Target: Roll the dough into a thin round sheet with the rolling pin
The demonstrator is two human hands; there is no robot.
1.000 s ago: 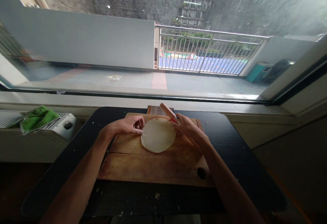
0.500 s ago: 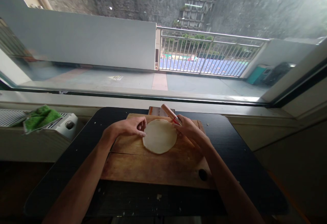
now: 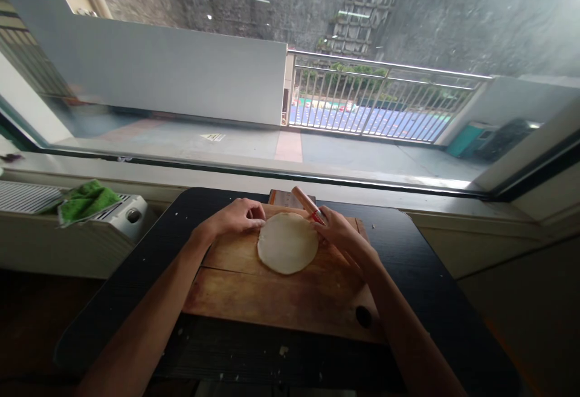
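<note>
The left hand is curled, and its fingertips seem to pinch the far left edge of the dough disc. This looks like a light hold at the rim only, so the thin sheet stays flat and does not slide. The right hand is closed around a small rolling pin. The pin lies slanted at the far right edge of the disc, and its free end points toward the window – I think the low, one-handed grip lets the palm press it down. The disc lies flat on the far half of a wooden cutting board, which rests on a black table with some crumbs on it. Well apart on the left, a green cloth lies on a white heater.
</note>
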